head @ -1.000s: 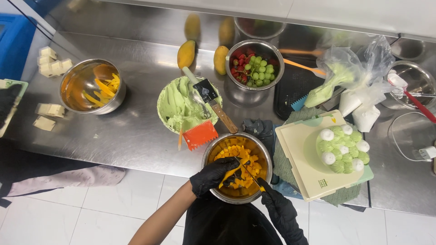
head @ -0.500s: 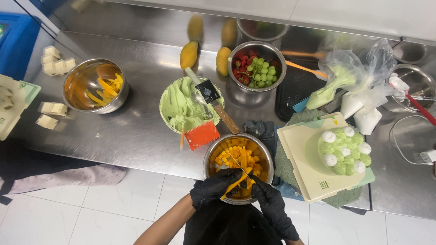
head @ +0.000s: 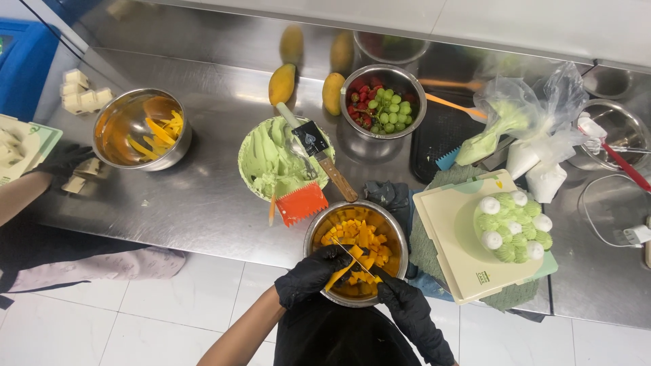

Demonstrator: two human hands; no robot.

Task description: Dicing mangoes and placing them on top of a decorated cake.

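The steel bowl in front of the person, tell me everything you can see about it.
The steel bowl is round, shiny metal, upright at the near edge of the steel counter. It is well filled with orange mango chunks. The left hand, in a black glove, holds a mango slice over its near rim, and the gloved right hand cuts it with a thin knife. An orange scraper lies just to its left, a green cloth to its right.

Bright overhead light; glare w/ reflections on steel counter [head: 203, 196]; soft shadows; sharp centre, slight wide-angle bending at edges.
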